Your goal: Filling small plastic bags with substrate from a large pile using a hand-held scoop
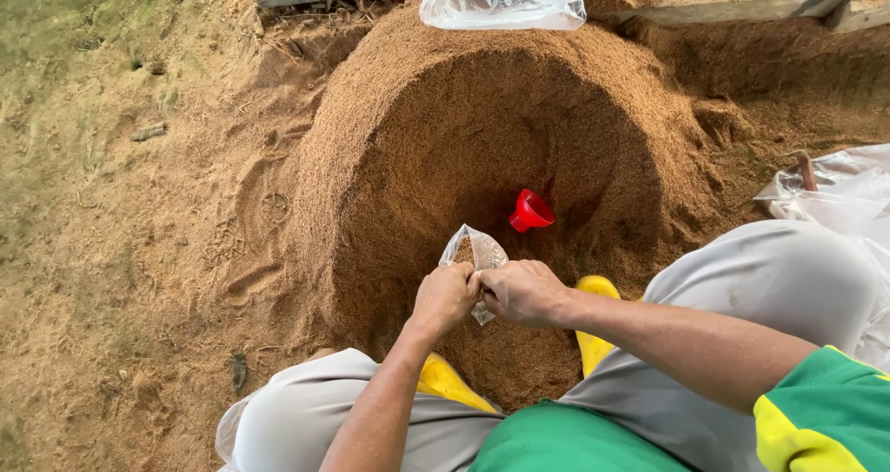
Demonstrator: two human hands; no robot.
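A small clear plastic bag part-filled with brown sawdust-like material (476, 254) is gripped at its mouth by both hands, held low over the hollow between the knees. The left hand (445, 296) is closed on the near left edge of the bag, the right hand (524, 291) closed on the right edge, knuckles nearly touching; the fingertips are hidden, so the exact pinch cannot be told. Risk judged: the thin film may slip or tear if pulled unevenly, and a tilt would spill the fill back into the pile. A small red plastic funnel-shaped scoop (530, 211) lies just beyond the bag on the inner slope, where loose material sliding down could bury it. The large brown mound of fine fibrous material (389, 129), scooped out at its centre, stands steep around the hollow; a bumped wall may slump. Yellow boots (593, 342) are set at the foot of the hollow, close under the forearms, so room near the body is tight. A clear plastic bag (501, 4) rests on the far rim; more clear plastic sheeting (834, 194) lies to the right. Open sandy ground (120, 222) is noted to the left.
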